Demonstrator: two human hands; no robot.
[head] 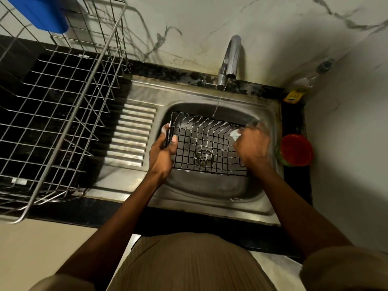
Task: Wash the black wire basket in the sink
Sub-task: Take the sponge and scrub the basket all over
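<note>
Two arms reach down into the sink (pixel 270 114), which is set in the counter (pixel 84 211). The left hand (pixel 162 150) grips the left rim of the black wire basket (pixel 206 143), with the thumb hooked inside. The right hand (pixel 253 143) is curled at the basket's right side. It looks like it holds something soapy and white, but it is blurry, so I cannot tell what. The basket sits over the drain (pixel 203 158). White foam clings to many wires. Water runs from the tap (pixel 230 57) onto the basket's back edge. I think the soaping is mostly done. Rinsing off the foam is left. A big silver rack (pixel 63 114) waits at the counter's left end.
</note>
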